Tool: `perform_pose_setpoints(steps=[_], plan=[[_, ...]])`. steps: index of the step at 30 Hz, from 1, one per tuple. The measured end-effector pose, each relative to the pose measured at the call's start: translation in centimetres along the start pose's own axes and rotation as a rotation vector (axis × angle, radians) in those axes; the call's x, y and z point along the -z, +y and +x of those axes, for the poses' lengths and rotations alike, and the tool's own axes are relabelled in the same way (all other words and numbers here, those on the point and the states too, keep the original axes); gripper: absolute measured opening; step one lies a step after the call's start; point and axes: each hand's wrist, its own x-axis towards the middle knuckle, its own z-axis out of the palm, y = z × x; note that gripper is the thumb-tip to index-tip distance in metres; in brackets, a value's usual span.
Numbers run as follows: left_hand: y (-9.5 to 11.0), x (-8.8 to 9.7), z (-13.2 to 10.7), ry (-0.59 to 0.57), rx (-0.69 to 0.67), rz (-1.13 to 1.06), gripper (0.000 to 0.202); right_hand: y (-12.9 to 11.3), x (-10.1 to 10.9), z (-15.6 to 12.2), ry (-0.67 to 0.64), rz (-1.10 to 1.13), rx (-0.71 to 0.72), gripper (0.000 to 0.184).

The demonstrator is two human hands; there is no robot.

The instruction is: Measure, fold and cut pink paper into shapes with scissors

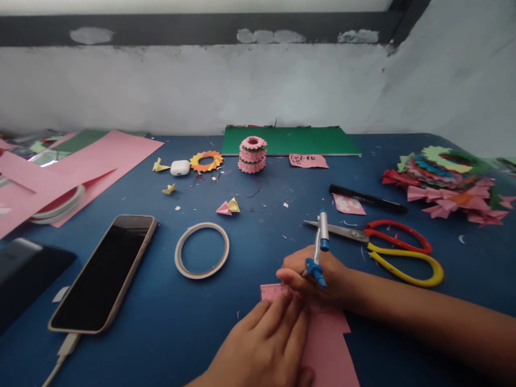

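Observation:
My right hand [322, 279] is closed around a drawing compass [316, 270] with blue joints and a silver pencil holder. Its tip is hidden behind my fingers. Under both hands lies a sheet of pink paper [330, 349] with a cut step on its right edge. A clear ruler [271, 291] with printed marks rests along the paper's top left, partly covered. My left hand [266, 344] lies on the paper and ruler with fingers stretched out, its fingertips close to my right hand. Just beyond my right wrist, scissors [363, 236] with red and yellow handles lie partly open.
A roll of tape [201, 275], a plugged-in phone [102, 274] and pink sheets [97, 172] lie to the left. Folded-paper rings [447, 177] are stacked at the right, near a black pen [368, 199]. A ringed paper piece [252, 156] stands before a green board [298, 140].

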Motion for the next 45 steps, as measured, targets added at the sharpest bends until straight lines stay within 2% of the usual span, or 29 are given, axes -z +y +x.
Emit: perform_pose_setpoints(steps=[4, 8, 12, 18, 20, 22, 25, 26, 28, 29, 33, 36, 38, 40, 41, 42, 45], plan=[[0.0, 0.0, 0.0, -0.013, -0.004, 0.001, 0.041, -0.4, 0.3, 0.3, 0.069, -0.024, 0.008, 0.048], [-0.1, 0.1, 0.0, -0.002, -0.001, -0.005, 0.041, -0.2, 0.3, 0.2, 0.004, -0.041, 0.056, 0.05], [-0.1, 0.2, -0.1, -0.014, -0.003, -0.011, 0.04, 0.2, 0.0, 0.1, -0.02, -0.011, 0.031, 0.05], [0.1, 0.2, -0.2, -0.031, 0.0, -0.023, 0.042, -0.7, 0.3, 0.3, 0.104, -0.054, -0.016, 0.051], [0.0, 0.3, -0.2, -0.063, 0.001, -0.032, 0.044, -0.9, 0.9, 0.5, 0.105, -0.085, 0.005, 0.051], [-0.1, 0.6, -0.2, -0.106, 0.001, -0.043, 0.045, -0.6, 1.8, 0.7, 0.062, -0.214, 0.074, 0.05], [0.0, 1.1, -0.2, -0.151, -0.019, -0.069, 0.042, 0.6, 3.6, 1.1, -0.043, -0.543, 0.115, 0.04], [0.1, 1.2, -0.2, -0.155, -0.034, -0.079, 0.04, 1.1, 4.2, 1.2, -0.078, -0.675, 0.074, 0.033], [0.4, 1.4, -0.3, -0.166, -0.083, -0.104, 0.036, 2.0, 5.3, 1.5, -0.18, -0.948, -0.101, 0.017], [0.6, 1.5, -0.4, -0.178, -0.115, -0.119, 0.035, 2.3, 5.7, 1.5, -0.19, -1.023, -0.162, 0.015], [0.8, 2.8, -0.2, -0.227, -0.189, -0.203, 0.028, 1.4, 6.8, 0.5, -0.163, -1.113, -0.262, 0.014], [-0.3, 4.8, 0.4, -0.334, -0.034, -0.252, 0.028, -1.7, 6.5, -2.1, -0.136, -1.069, -0.27, 0.031], [-1.4, 6.0, 0.8, -0.42, 0.141, -0.25, 0.034, -4.4, 5.6, -4.5, -0.14, -0.801, -0.308, 0.042], [-2.4, 6.6, 1.4, -0.459, 0.288, -0.266, 0.042, -6.6, 4.3, -7.0, -0.293, -0.55, -0.369, 0.065], [-2.7, 6.7, 1.7, -0.47, 0.34, -0.28, 0.043, -7.3, 3.7, -8.1, -0.366, -0.482, -0.392, 0.069], [-2.9, 6.6, 2.1, -0.478, 0.383, -0.284, 0.042, -7.6, 3.1, -9.1, -0.413, -0.446, -0.405, 0.069], [-2.5, 5.9, 3.5, -0.528, 0.471, -0.232, 0.036, -7.2, 1.9, -11.5, -0.372, -0.398, -0.408, 0.06]])
